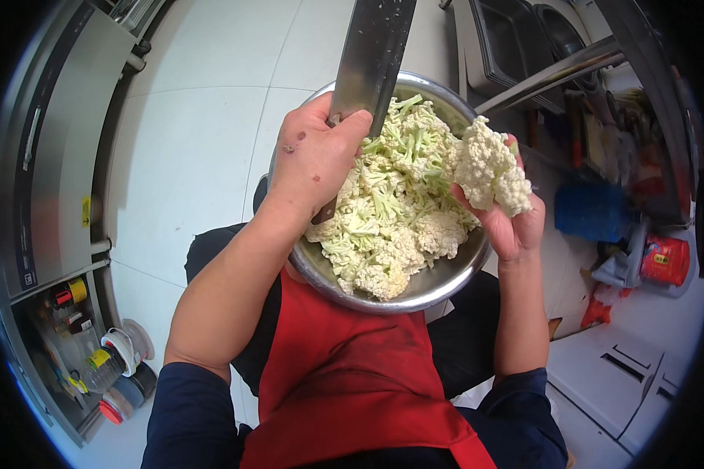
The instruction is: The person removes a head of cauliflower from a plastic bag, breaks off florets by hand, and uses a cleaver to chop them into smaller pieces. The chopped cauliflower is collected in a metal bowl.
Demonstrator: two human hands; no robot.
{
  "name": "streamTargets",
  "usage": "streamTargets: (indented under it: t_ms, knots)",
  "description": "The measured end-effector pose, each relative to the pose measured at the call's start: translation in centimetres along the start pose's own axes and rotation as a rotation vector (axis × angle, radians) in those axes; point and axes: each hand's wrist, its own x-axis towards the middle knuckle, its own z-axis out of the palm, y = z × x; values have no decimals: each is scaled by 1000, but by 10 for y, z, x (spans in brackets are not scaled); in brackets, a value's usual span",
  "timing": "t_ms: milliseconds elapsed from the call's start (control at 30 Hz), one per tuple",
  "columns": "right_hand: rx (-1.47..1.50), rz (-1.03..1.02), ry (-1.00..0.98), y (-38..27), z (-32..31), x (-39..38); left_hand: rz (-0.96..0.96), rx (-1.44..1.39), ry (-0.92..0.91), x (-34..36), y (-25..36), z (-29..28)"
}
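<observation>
My left hand (pixel 309 160) is closed around the handle of a wide cleaver (pixel 374 59), its blade pointing away from me over the far rim of a steel bowl (pixel 395 303). A few pale bits cling to the metal. Cut cauliflower florets (pixel 395 207) with pale green stems heap up inside the bowl, which sits in front of me between my knees. On the right, my right hand (pixel 516 230) holds up a larger cauliflower piece (pixel 489 166) above the bowl's right edge, cupping it from below and behind. Blade and held piece are apart.
To the left stands a steel cabinet (pixel 70 156), with bottles and tubs (pixel 113 356) at its lower end. A slanting metal bar (pixel 559 74) and black trays (pixel 512 43) are at the far right. Nearer are a blue container (pixel 594 211), a red packet (pixel 665 260) and a white box (pixel 602 379).
</observation>
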Motion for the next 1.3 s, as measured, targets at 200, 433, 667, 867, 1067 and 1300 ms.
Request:
streamTargets:
  t_ms: [200, 433, 667, 867, 1067, 1300]
  knots:
    - [185, 52, 98, 2, -18, 5, -140, -82, -103, -2, 7, 14]
    - [-254, -85, 197, 33, 9, 20, -322, -275, -250, -13, -15, 38]
    - [-168, -194, 52, 36, 11, 18, -364, -464, -248, -18, -21, 50]
    - [-532, -211, 58, 45, 16, 20, -163, -302, -242, -25, -29, 55]
    - [-611, -199, 164, 46, 22, 14, -71, -143, -272, -28, -35, 55]
    - [-1131, -436, 140, 40, 12, 7, 177, 196, -60, -21, -28, 47]
